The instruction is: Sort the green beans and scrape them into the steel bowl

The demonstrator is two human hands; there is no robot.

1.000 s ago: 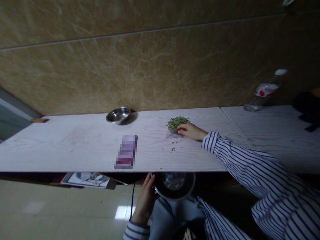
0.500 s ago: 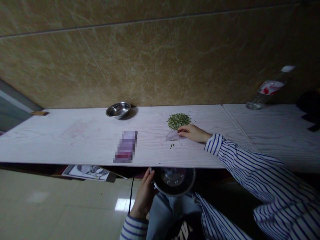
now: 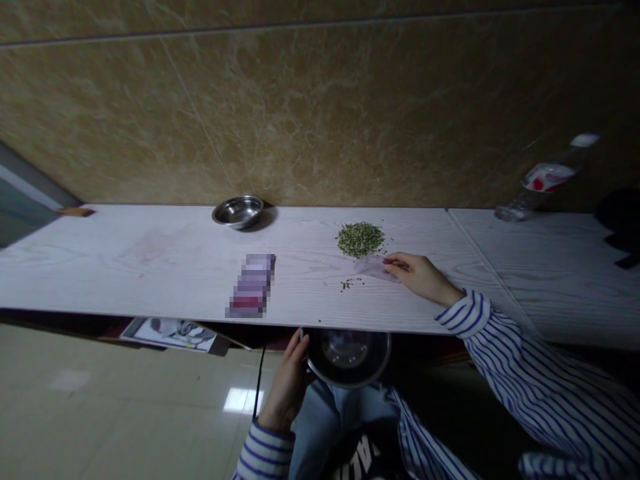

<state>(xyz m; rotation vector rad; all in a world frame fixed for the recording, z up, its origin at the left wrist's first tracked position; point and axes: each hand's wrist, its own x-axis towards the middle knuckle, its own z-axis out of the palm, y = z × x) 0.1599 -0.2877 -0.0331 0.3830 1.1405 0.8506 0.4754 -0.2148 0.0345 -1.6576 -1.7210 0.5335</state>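
My left hand (image 3: 289,383) is closed on the left rim of a metal bowl (image 3: 350,383), held just below the table's front edge. The bowl's far rim is hidden under that edge. Between the fingertips of my right hand (image 3: 423,275) is a thin translucent plastic scraper (image 3: 373,267), low over the table; its exact kind is hard to make out. Just beyond the scraper lies a pile of small green seeds or beans (image 3: 360,239). A few loose green pieces (image 3: 351,285) are scattered nearer to me.
A second, smaller metal bowl (image 3: 238,213) stands by the wall on the white table (image 3: 170,267). A blurred purple flat object (image 3: 251,287) lies left of centre. At the right, a plastic bottle (image 3: 547,179) leans against the tiled wall, near a dark item (image 3: 620,220).
My right hand has moved to the right with the scraper, away from the pile. My left hand keeps the bowl in about the same place. The view has shifted slightly.
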